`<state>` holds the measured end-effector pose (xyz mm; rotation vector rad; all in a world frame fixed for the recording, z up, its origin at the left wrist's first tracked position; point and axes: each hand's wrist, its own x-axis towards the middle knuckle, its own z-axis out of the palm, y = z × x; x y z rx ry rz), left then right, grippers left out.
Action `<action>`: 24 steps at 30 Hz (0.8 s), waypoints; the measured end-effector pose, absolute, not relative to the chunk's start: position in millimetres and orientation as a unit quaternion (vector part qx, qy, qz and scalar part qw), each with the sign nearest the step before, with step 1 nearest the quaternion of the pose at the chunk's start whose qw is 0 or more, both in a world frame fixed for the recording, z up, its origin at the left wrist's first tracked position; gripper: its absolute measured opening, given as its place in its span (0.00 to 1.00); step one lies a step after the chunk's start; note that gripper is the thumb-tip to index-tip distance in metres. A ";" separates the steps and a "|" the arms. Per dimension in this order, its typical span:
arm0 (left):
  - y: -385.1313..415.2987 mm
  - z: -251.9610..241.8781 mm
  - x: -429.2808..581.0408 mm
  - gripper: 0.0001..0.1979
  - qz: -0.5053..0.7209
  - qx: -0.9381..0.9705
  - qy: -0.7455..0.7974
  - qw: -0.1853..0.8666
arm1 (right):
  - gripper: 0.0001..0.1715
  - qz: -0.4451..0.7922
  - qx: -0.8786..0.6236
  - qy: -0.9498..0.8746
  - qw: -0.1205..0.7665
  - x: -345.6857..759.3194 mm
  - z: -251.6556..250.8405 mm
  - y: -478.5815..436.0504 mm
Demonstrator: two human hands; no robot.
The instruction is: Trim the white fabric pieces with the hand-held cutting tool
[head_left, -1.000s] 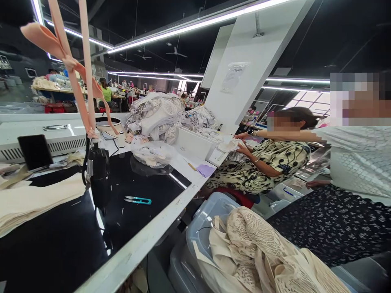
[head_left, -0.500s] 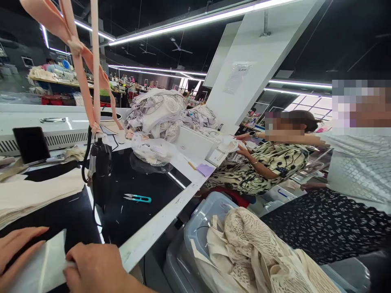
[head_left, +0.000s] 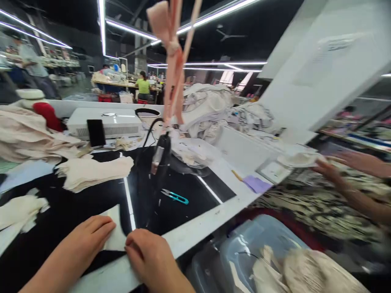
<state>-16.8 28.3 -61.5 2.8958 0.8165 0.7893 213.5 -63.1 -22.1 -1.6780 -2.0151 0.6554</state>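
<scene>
A small white fabric piece lies at the near edge of the black work surface, between my two hands. My left hand holds its left side, fingers pressed together over it. With fingers curled, my right hand pinches its lower right corner; the fingertips are partly hidden. Beyond my hands lie teal thread snips. A black corded hand tool hangs upright from peach fabric straps. Further left is a stack of cream fabric pieces.
More pale cloth is heaped on the left, near a dark phone. A plastic bag of scraps lies behind the tool. At right are a purple piece, a tub holding lace cloth, and a co-worker's hands.
The view has swung left, so everything sits further right in it. My left hand's fingers have drawn together on the fabric piece. My right hand still grips the piece.
</scene>
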 end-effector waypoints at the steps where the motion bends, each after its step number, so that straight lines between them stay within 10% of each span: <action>1: 22.9 -54.5 -10.5 0.17 0.240 0.933 0.269 0.005 | 0.09 0.245 -0.605 -0.723 0.227 220.8 -21.2 -65.6; 7: 13.5 -32.8 13.6 0.11 0.190 0.931 0.312 0.003 | 0.13 0.291 -0.633 -0.623 0.356 284.7 -25.7 -52.8; 18: 22.5 -31.4 27.7 0.09 0.197 0.934 0.298 0.001 | 0.58 0.218 -0.566 -0.545 0.579 327.6 28.2 29.8; 24: 33.9 -33.9 35.7 0.11 0.155 0.942 0.296 -0.013 | 0.45 0.265 -0.424 -0.604 0.620 295.7 53.9 53.8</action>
